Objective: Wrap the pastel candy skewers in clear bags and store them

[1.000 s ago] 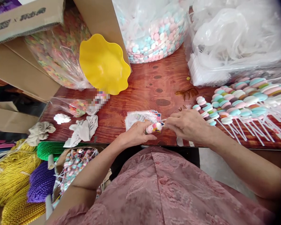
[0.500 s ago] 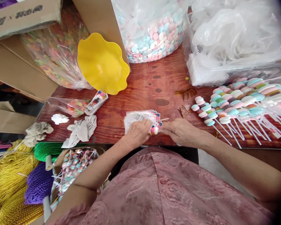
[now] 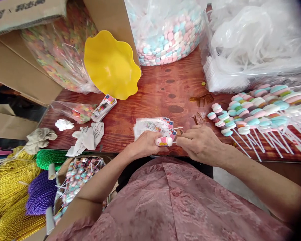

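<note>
My left hand grips a short stack of pastel candy discs at the near edge of the red-brown wooden table. My right hand is closed just to its right, its fingertips pinching the thin white stick that pokes out of the stack. Under both hands lies a small pile of clear printed wrappers. Finished candy sticks lie in rows to the right of my right hand.
A yellow wavy bowl leans at the back left. Bags of pastel candies, colourful ring candies and white sticks line the back. Crumpled cloths, cardboard boxes and coloured cord bundles sit left.
The candy stack has turned to lie sideways in my left hand. My right hand has shifted slightly right along the stick. The view has moved a little.
</note>
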The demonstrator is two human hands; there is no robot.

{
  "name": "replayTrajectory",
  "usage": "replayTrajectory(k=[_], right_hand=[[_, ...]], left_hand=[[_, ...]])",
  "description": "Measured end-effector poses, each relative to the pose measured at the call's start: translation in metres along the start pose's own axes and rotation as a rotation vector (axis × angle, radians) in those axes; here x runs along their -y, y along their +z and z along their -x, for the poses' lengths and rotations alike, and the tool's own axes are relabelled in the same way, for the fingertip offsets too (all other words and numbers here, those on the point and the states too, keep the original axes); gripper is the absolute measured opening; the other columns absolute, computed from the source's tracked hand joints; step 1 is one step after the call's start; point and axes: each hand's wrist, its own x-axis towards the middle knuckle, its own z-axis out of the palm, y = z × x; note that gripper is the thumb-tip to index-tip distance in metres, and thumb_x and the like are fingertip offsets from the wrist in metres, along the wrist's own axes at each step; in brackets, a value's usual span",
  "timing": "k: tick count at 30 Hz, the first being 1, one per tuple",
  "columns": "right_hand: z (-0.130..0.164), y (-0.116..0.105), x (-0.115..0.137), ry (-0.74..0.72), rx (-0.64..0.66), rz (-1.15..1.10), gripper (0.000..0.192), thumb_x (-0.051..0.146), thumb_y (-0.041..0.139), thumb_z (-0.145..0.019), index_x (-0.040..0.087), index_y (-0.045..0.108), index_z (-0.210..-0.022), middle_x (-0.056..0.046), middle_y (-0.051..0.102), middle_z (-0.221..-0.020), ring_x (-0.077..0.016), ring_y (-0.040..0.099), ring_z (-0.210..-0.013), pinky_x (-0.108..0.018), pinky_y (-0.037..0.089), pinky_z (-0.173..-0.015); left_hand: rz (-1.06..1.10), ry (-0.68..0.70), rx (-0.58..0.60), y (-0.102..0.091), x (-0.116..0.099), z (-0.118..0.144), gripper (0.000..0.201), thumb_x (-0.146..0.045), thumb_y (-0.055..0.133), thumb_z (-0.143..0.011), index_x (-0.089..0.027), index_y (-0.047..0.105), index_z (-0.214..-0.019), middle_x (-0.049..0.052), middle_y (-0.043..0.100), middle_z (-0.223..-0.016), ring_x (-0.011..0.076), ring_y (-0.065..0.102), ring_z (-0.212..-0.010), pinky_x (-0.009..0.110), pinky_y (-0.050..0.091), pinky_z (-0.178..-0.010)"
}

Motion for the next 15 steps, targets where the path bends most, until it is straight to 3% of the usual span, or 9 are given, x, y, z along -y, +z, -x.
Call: replayTrajectory(k=[4,9,15], right_hand=[[-0.003,-0.004,0.008,-0.051,0.055,0.037,0.033,0.012,0.037,-0.094,0.019,0.065,-0.079,-0.005,0.065,-0.069,-0.0154,0.052,-0.064,-0.034,0.032,-0.065],[-0.002,0.01,0.018,-0.13,-0.002,0.043,0.035,0.01,0.035,-0.096,0.018,0.067,-0.086,-0.004,0.066,-0.072,-0.0161,0.054,-0.068,-0.035,0.033,-0.067],[-0.016,0.015,0.004,0.026,0.195,-0.032,0.027,0.021,0.044,-0.096,0.018,0.069,-0.084,-0.005,0.07,-0.079,-0.0144,0.055,-0.066,-0.032,0.029,-0.063]], left_hand=[[0.064,-0.029,0.042,0.0,-0.004,0.001,0.026,-0.042,0.073,-0.074,-0.017,0.065,-0.076,-0.004,0.054,-0.065,0.0103,0.047,-0.064,0.021,0.031,-0.054],[0.043,-0.059,0.054,0.003,-0.004,0.002,0.029,-0.044,0.074,-0.072,-0.017,0.063,-0.071,-0.004,0.052,-0.062,0.0101,0.046,-0.061,0.021,0.033,-0.053],[-0.105,-0.011,-0.004,0.009,-0.007,0.001,0.023,-0.039,0.073,-0.076,-0.019,0.063,-0.078,-0.002,0.06,-0.069,0.0128,0.052,-0.065,0.025,0.037,-0.059]])
